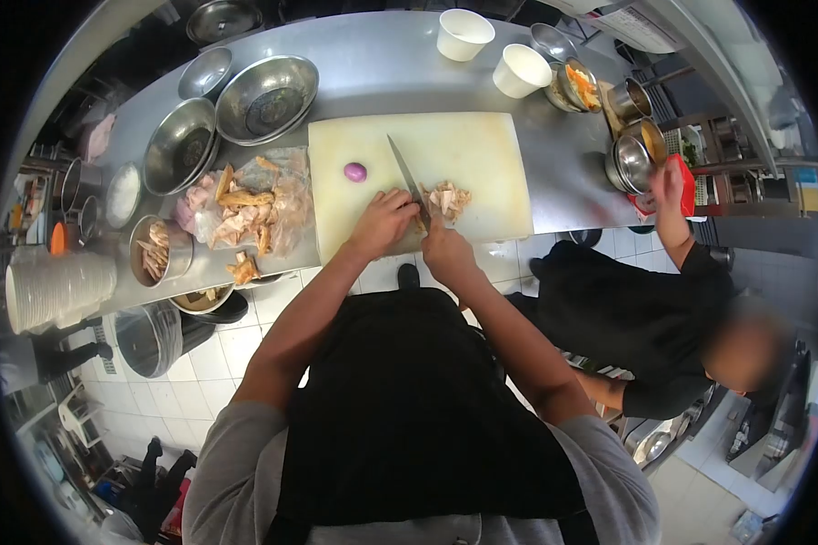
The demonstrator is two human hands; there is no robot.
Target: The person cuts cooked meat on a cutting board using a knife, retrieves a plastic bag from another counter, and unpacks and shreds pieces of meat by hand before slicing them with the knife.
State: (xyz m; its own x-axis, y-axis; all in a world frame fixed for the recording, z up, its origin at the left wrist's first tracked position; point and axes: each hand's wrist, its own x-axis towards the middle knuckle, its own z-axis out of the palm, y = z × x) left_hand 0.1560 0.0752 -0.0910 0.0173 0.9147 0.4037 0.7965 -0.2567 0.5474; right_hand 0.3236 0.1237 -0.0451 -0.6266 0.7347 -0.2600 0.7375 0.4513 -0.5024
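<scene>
Bright, even indoor light, soft glare on the steel surface (pixel 373 77), strong fisheye bend — edges curving into black corners, knife (pixel 404 163) fairly clear near centre, a co-worker's head (pixel 745 343) heavily blurred

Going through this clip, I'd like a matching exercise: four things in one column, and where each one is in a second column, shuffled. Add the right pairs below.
Things
1. Knife
2. Purple bulb
3. Chopped pieces
4. White tubs

Places
A. On the cutting board, right of the blade
B. On the metal table, beyond the board
C. Gripped in the right hand
D. On the cutting board, left of the blade

Right pairs: 1-C, 2-D, 3-A, 4-B
</scene>
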